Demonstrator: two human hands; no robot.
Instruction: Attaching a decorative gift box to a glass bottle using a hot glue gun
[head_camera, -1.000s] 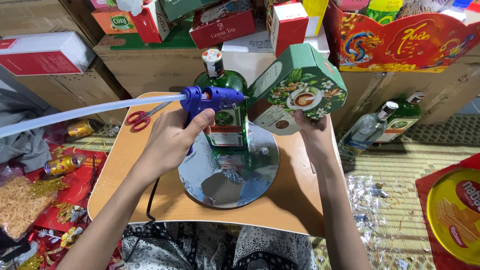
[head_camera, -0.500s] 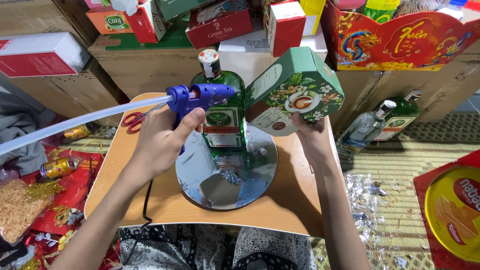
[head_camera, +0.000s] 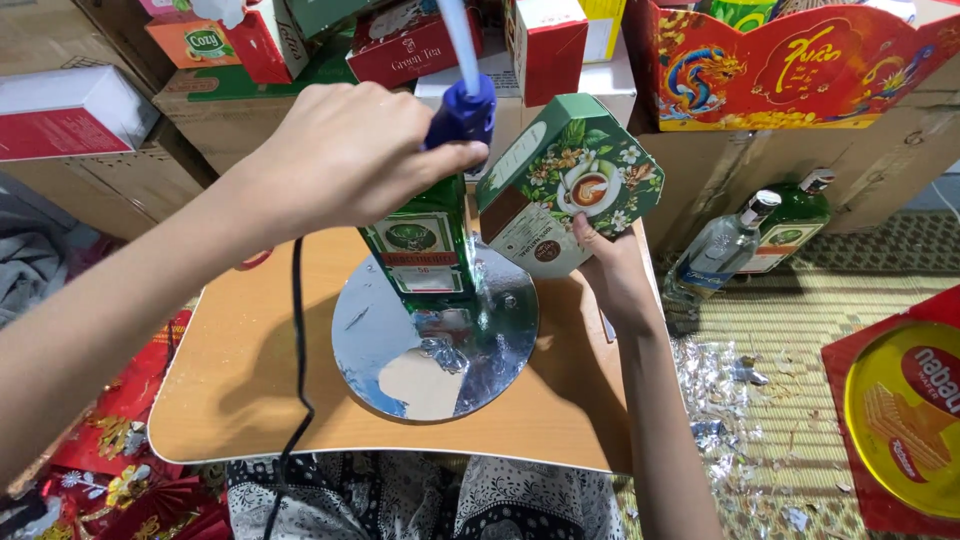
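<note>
The left hand (head_camera: 340, 160) is wrapped tight around a blue glue gun (head_camera: 462, 112), raised above the far middle of the table (head_camera: 250, 380). A white glue stick (head_camera: 458, 40) pokes up out of the gun's back, and a black cord (head_camera: 298, 360) hangs off the hand, across the tabletop and over the near edge. The nozzle is hidden behind the fingers, so I can't tell whether it touches anything.

Right below that hand stands a green bottle (head_camera: 425, 250), upright on a round silver board (head_camera: 440, 335) that lies at the table's centre. Crinkled clear film (head_camera: 445, 345) gathers at the bottle's foot.

The right hand (head_camera: 605, 270) grips a green hexagonal tea box (head_camera: 570, 185) from underneath, thumb up against its lower face. The box is tilted, just beside the bottle's upper part on the right, lifted clear of the board.

Off the table's right edge, two more bottles (head_camera: 750, 240) lean against cardboard cartons, with scraps of silver foil (head_camera: 720, 370) on the woven mat (head_camera: 800, 320). A red round biscuit tin (head_camera: 900, 420) sits at the far right. Red and green boxes (head_camera: 400, 45) stack beyond the table's far edge.
</note>
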